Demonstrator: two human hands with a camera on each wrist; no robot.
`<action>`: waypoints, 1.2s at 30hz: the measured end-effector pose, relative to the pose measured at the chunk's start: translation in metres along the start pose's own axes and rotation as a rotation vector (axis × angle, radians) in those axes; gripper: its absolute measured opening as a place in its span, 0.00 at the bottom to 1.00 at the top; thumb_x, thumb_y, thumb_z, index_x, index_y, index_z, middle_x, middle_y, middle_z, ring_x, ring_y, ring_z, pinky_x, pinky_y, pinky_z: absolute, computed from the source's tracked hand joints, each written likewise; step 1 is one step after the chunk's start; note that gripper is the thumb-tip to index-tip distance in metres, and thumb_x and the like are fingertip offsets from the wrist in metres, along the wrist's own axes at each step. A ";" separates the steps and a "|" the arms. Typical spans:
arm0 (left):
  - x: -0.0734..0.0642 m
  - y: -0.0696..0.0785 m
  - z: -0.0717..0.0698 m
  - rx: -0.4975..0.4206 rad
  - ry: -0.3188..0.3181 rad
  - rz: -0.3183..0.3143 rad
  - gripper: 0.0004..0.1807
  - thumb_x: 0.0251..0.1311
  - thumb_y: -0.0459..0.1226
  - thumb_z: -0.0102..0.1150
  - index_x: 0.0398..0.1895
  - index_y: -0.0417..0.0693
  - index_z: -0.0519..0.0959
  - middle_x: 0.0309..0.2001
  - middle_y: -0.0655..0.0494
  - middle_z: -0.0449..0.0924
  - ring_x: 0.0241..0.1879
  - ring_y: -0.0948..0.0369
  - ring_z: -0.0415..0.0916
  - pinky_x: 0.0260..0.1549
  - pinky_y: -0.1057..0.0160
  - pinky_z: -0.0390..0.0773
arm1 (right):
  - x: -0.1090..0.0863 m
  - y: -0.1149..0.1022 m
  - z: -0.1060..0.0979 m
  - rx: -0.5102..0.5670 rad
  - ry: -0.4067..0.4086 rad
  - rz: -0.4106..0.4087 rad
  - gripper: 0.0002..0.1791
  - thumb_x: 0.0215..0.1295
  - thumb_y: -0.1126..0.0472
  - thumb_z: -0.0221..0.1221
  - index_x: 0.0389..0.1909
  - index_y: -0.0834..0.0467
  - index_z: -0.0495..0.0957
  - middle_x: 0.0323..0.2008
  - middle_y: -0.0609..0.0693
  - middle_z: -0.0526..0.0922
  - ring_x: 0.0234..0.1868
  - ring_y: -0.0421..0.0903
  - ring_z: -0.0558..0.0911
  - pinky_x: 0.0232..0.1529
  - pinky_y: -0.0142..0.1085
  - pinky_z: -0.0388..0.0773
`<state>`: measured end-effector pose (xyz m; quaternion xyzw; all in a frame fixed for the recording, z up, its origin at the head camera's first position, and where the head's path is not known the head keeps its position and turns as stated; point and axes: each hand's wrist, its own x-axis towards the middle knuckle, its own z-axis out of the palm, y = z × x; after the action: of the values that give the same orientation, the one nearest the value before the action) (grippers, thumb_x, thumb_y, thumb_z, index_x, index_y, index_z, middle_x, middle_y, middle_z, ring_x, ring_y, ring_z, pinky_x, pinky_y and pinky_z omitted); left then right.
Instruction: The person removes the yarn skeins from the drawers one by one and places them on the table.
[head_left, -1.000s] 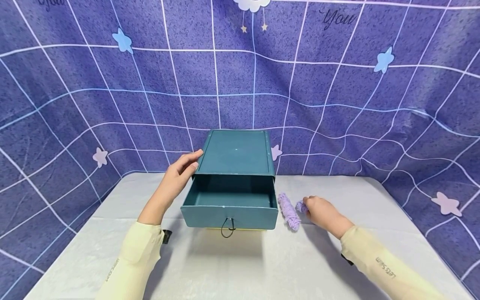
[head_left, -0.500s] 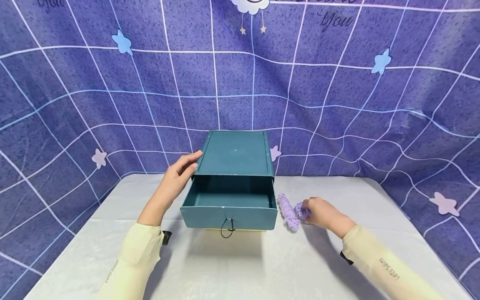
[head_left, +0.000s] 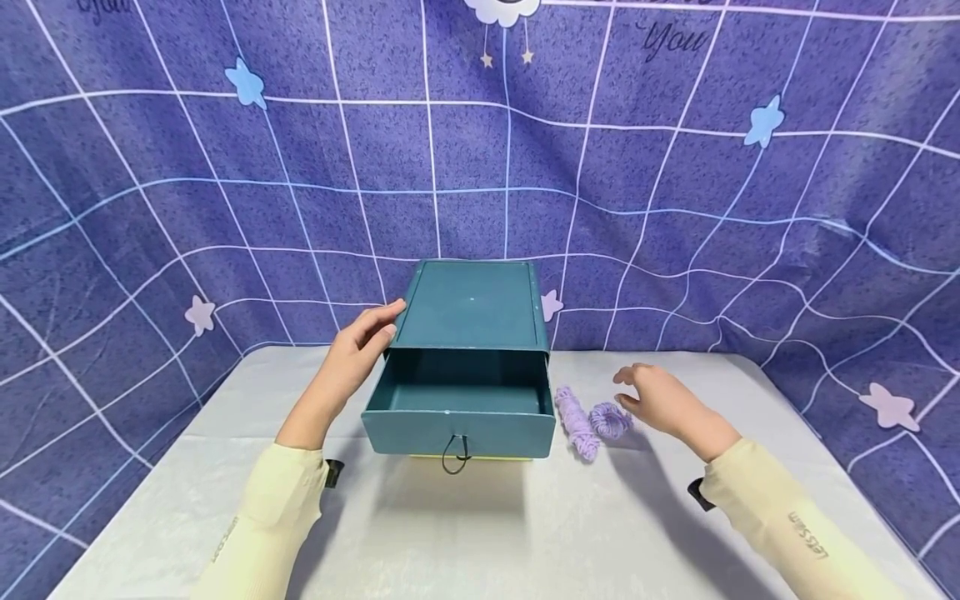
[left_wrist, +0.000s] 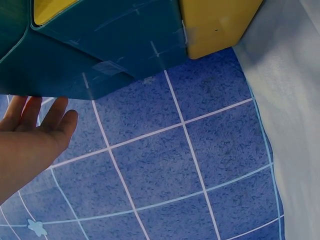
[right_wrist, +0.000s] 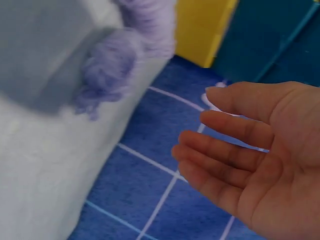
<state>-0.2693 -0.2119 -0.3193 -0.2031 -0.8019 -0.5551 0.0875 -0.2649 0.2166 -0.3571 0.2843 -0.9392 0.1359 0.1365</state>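
Hands apart, fingers relaxed: the left hand (head_left: 348,358) should lightly steady the teal drawer box (head_left: 472,302), the empty right hand (head_left: 666,402) clear the lilac yarn coil (head_left: 611,428) beside the lilac yarn hank (head_left: 576,423) on the tabletop (head_left: 450,542)

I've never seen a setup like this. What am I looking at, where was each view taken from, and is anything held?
No machine here: just a person's two bare hands. The wide view is taken from the head, the close ones from each wrist. On the table, a teal drawer unit with its drawer open sits above a yellow base. To its right lie a lilac yarn skein and a smaller yarn coil. The left hand is at the unit's left edge; the right hand hovers near the coil. Neither holds anything.
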 end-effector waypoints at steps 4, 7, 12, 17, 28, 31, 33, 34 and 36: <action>0.000 0.000 -0.001 0.003 0.004 0.002 0.25 0.73 0.45 0.46 0.71 0.53 0.65 0.71 0.57 0.59 0.70 0.59 0.55 0.67 0.52 0.58 | 0.003 -0.011 -0.010 0.034 0.060 -0.012 0.10 0.57 0.70 0.62 0.40 0.71 0.81 0.38 0.62 0.84 0.38 0.59 0.83 0.42 0.50 0.80; 0.000 -0.001 -0.001 0.000 0.004 -0.002 0.25 0.73 0.45 0.46 0.70 0.53 0.65 0.71 0.58 0.59 0.70 0.59 0.55 0.68 0.52 0.58 | 0.005 -0.021 -0.016 0.049 0.092 -0.015 0.12 0.60 0.69 0.61 0.43 0.70 0.80 0.41 0.62 0.83 0.39 0.59 0.83 0.43 0.50 0.80; -0.001 -0.003 0.000 -0.005 -0.002 -0.005 0.25 0.73 0.45 0.46 0.71 0.52 0.65 0.71 0.58 0.59 0.70 0.59 0.55 0.68 0.52 0.57 | 0.008 -0.037 -0.025 0.069 0.187 -0.019 0.12 0.63 0.67 0.60 0.45 0.69 0.80 0.43 0.60 0.83 0.41 0.58 0.82 0.44 0.49 0.80; 0.000 -0.003 0.001 -0.003 0.004 -0.003 0.25 0.73 0.46 0.46 0.70 0.52 0.66 0.71 0.58 0.59 0.70 0.59 0.55 0.67 0.52 0.58 | 0.009 -0.053 -0.036 0.074 0.364 -0.100 0.10 0.63 0.67 0.61 0.44 0.66 0.81 0.40 0.56 0.84 0.39 0.51 0.82 0.39 0.44 0.80; 0.000 -0.001 0.001 0.000 0.010 0.009 0.24 0.73 0.44 0.46 0.70 0.51 0.66 0.71 0.57 0.60 0.70 0.59 0.55 0.68 0.52 0.58 | 0.005 -0.102 -0.062 0.181 0.697 -0.362 0.11 0.66 0.62 0.58 0.45 0.64 0.82 0.40 0.53 0.83 0.45 0.49 0.81 0.53 0.28 0.72; 0.000 -0.001 0.001 -0.005 0.011 0.005 0.24 0.73 0.44 0.46 0.70 0.51 0.66 0.71 0.57 0.59 0.70 0.60 0.55 0.68 0.52 0.58 | 0.005 -0.117 -0.065 0.207 0.740 -0.425 0.16 0.71 0.56 0.54 0.44 0.64 0.82 0.41 0.54 0.83 0.45 0.49 0.81 0.54 0.27 0.72; 0.000 -0.001 0.001 -0.005 0.012 0.002 0.24 0.73 0.45 0.46 0.70 0.52 0.66 0.71 0.58 0.60 0.70 0.60 0.55 0.67 0.52 0.58 | 0.005 -0.127 -0.066 0.229 0.746 -0.467 0.17 0.72 0.56 0.53 0.44 0.65 0.81 0.41 0.55 0.83 0.44 0.49 0.81 0.54 0.28 0.72; 0.000 -0.001 0.001 -0.004 0.013 0.000 0.24 0.73 0.45 0.46 0.70 0.52 0.66 0.71 0.58 0.60 0.70 0.60 0.55 0.67 0.52 0.58 | 0.005 -0.131 -0.066 0.243 0.741 -0.488 0.17 0.72 0.56 0.53 0.44 0.65 0.81 0.41 0.55 0.83 0.44 0.49 0.81 0.54 0.28 0.72; 0.000 0.000 0.001 -0.004 0.014 -0.001 0.24 0.73 0.45 0.46 0.70 0.52 0.66 0.71 0.58 0.60 0.70 0.60 0.55 0.67 0.52 0.58 | 0.004 -0.140 -0.066 0.275 0.728 -0.526 0.16 0.72 0.56 0.53 0.44 0.65 0.81 0.40 0.55 0.83 0.44 0.50 0.81 0.55 0.30 0.73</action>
<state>-0.2693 -0.2110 -0.3202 -0.1992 -0.8001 -0.5583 0.0925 -0.1766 0.1244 -0.2701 0.4617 -0.6996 0.3108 0.4481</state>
